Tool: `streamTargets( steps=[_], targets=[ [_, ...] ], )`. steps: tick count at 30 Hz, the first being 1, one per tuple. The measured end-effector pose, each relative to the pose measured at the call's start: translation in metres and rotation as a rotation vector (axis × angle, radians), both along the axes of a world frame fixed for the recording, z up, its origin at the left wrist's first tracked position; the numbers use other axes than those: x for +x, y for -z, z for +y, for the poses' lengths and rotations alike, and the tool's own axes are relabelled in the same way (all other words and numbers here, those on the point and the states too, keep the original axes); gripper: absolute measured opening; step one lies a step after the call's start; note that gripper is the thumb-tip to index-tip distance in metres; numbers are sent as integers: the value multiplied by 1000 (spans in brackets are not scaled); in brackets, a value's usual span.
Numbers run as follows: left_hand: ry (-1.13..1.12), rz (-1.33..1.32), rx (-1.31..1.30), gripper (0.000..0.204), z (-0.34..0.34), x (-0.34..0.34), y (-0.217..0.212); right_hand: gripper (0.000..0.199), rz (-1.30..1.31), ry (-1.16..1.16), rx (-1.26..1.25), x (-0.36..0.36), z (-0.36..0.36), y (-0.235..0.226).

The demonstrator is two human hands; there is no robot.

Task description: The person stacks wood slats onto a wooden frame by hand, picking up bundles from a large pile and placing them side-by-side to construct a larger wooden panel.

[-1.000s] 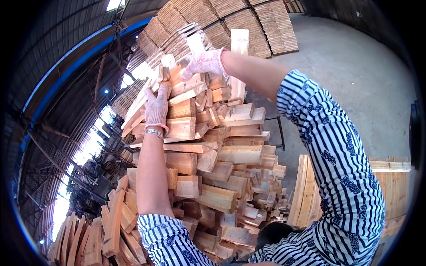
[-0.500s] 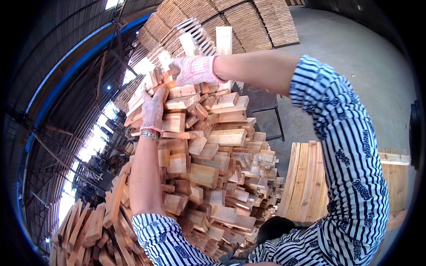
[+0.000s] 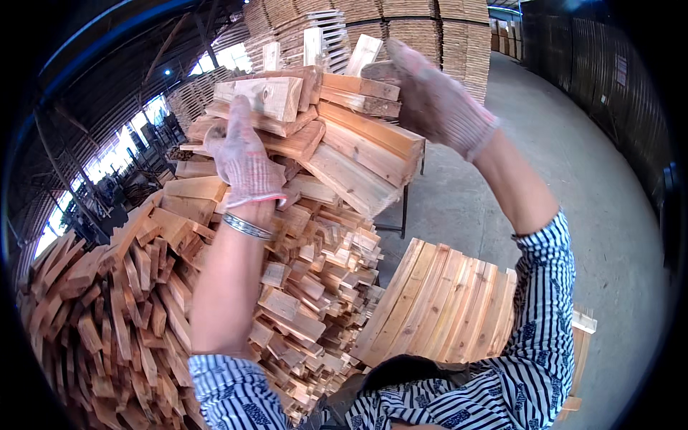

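Note:
My left hand (image 3: 247, 161), in a pale knitted glove, grips short wooden planks (image 3: 269, 97) at the top of a big pile. One of its fingers lies up across a plank's face, while other fingertips are hidden. Facing it from the right, my right hand (image 3: 448, 107), also gloved, is open with fingers stretched and held together. Its palm side is turned to the ends of two stacked planks (image 3: 358, 97); whether it touches them I cannot tell. Just below, thicker planks (image 3: 365, 158) jut out to the right in a slanting bunch.
Loose offcuts (image 3: 107, 308) heap up at the left, and more stacked pieces (image 3: 308, 287) fill the middle. A row of long boards (image 3: 444, 301) lies at my right. Tall timber stacks (image 3: 412, 43) stand at the back, beside a concrete floor (image 3: 559, 172) and a dark corrugated wall (image 3: 609, 86).
The view has turned and moved closer to the pile's top. My right hand has gone from over the pile to the planks' right ends, its fingers straightened. My left hand stays on the wood.

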State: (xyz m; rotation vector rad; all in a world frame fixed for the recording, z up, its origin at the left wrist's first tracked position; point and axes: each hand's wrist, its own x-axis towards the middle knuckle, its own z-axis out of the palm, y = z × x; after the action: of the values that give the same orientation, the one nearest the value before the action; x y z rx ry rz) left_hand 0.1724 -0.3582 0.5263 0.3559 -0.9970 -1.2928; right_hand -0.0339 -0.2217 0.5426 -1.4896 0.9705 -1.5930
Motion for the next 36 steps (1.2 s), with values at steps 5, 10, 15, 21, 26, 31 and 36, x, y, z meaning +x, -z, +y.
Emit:
streamTargets(
  steps=[5,10,15,21,26,31,36],
  targets=[
    [178,192,177,53,2,-23,17,76,963,322,-387,-12,-31,-28],
    [519,156,176,63,2,-28,21,81,872,243,87,15,-51,-70],
    [636,164,159,60,-1,-25,15,103,925,260,142,27,-93,-84],
    [506,-28,-142,67,25,-5,65,126,838,309,120,29,-37,-32],
    [782,-18,120,73,59,30,124,120,30,69,136,49,8,63],
    [687,-321,233,73,47,30,175,127,-116,82,91,52,7,128],
    [883,-300,127,50,42,52,246,139,101,282,69,60,51,197]
  ],
)
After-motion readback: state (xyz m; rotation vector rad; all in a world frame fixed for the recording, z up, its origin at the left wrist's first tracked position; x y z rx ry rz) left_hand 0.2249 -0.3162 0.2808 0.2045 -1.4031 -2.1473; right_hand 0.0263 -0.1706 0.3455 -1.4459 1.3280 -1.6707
